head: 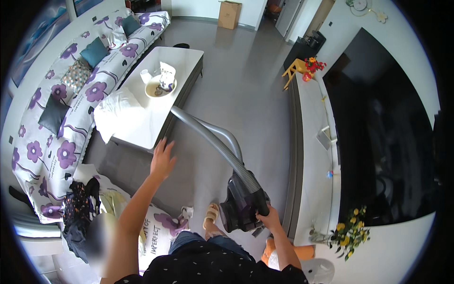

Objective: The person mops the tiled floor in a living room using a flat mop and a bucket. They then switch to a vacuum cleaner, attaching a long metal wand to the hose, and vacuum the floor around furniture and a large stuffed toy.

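My right hand [269,217] grips the dark handle end of a canister vacuum cleaner's hose, against the vacuum's dark body [241,206]. From there the grey corrugated hose [220,143] arches up and left towards the coffee table, beside a smooth grey tube [227,135]. My left hand [163,159] is held out with spread fingers and nothing in it, near the front corner of the white-topped coffee table [150,136]. On that table are a cream basin [152,93] with a white printed packet [167,76], a white cup [145,76] and a white cloth or bag [118,106].
A long sofa with a flowered cover [95,90] runs along the left. Dark clothes [79,209] and a printed cover lie at lower left. On the right are a low TV cabinet [312,142], a large television [383,142] and a vase of yellow flowers [345,238]. A cardboard box [229,15] stands behind.
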Tool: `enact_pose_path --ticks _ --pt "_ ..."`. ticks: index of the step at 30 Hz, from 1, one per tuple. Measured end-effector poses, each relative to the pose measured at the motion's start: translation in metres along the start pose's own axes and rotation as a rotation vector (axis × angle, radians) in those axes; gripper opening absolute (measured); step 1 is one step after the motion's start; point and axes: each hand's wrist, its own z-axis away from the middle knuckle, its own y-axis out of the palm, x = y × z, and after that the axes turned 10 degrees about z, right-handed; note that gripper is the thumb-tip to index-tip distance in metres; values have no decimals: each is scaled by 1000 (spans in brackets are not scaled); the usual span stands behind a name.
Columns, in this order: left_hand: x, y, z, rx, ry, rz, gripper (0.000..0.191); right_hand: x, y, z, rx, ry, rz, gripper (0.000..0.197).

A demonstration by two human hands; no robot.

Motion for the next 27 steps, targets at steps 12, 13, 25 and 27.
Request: enact_pose_path --ticks 12,13,25,27 --pt "168 35 -24 293 -461 -206 48 97 -102 -291 -43 31 -35 18" --pt "170 45 -60 291 -426 -183 48 108 -110 -318 -50 23 -52 19" --pt "0 121 -605 250 216 11 41 222 -190 -615 -75 67 17 16" --pt "0 135 -654 240 242 5 41 234 -198 -668 -74 69 56 15"
